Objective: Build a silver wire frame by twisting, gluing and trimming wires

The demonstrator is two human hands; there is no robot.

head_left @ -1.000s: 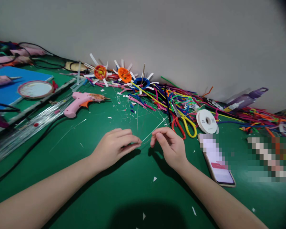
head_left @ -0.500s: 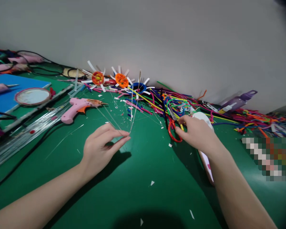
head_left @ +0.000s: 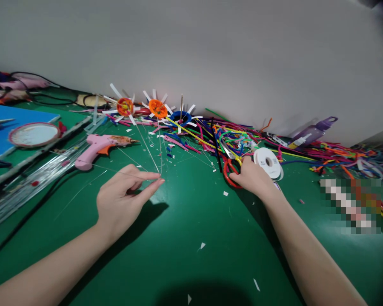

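Observation:
My left hand (head_left: 124, 193) pinches thin clear thread (head_left: 148, 148) between thumb and fingertips, with strands rising from the pinch. A pair of scissors (head_left: 229, 180) with red-orange handles lies at the edge of the pipe cleaner heap, blades pointing away. Closed around its handle is my right hand (head_left: 253, 176); some of its fingers are hidden. Just beyond that wrist sits a white ribbon-style spool (head_left: 275, 169).
Left of my hands lies a pink glue gun (head_left: 92, 151). Behind stand decorations with white strips, two with orange centres (head_left: 158, 109) and one blue (head_left: 187, 121). Pipe cleaners (head_left: 242, 138) heap along the wall, near a purple bottle (head_left: 312, 131). Paper scraps (head_left: 202, 245) dot the green table.
My right hand has closed on the scissors' handle and uncovered more of the white spool. My left hand, still pinching the thread, sits slightly further left.

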